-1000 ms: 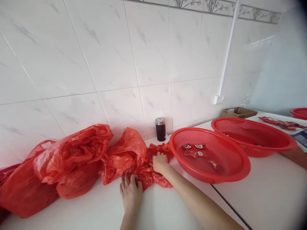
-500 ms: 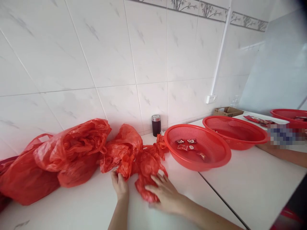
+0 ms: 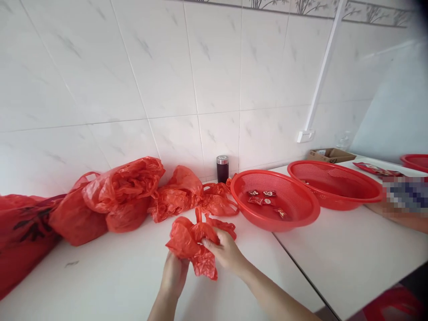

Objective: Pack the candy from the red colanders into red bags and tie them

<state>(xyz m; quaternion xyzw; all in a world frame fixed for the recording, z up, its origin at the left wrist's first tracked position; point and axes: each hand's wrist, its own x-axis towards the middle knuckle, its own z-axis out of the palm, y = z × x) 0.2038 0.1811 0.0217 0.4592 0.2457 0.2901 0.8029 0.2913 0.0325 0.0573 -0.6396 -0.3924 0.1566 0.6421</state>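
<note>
here's the tiled wall (image 3: 160, 67) filling our back line, and the white table (image 3: 117, 276) stretching out in front of it. far left, the printed bag (image 3: 30, 249), red with dark marks, and right beside it the bundle of bags (image 3: 123, 189), heaped up near the wall. over on our right sits the near basket (image 3: 284, 224), with the far basket (image 3: 354, 201) just beyond it and someone else's arm (image 3: 411, 220) close by that one.

now to the middle: the crumpled bag (image 3: 183, 238) is up between our hands, over the table, in front of the heap! our right hand (image 3: 229, 249) has its grip closed, a fold of plastic pinched under the thumb; our left hand (image 3: 174, 269) holds from the lower left, fingertips hidden behind the plastic. the step, as we read it: working this one bag's folds with both hands, though opening or gathering, we can't say. the next move, we judge, calls for a light pinch and the hands working together, as plastic this thin could slip or tear.

behind it, the dark cup (image 3: 222, 171) stands upright; smallest of all, wrapped packets (image 3: 256, 201) lie in the near basket.
</note>
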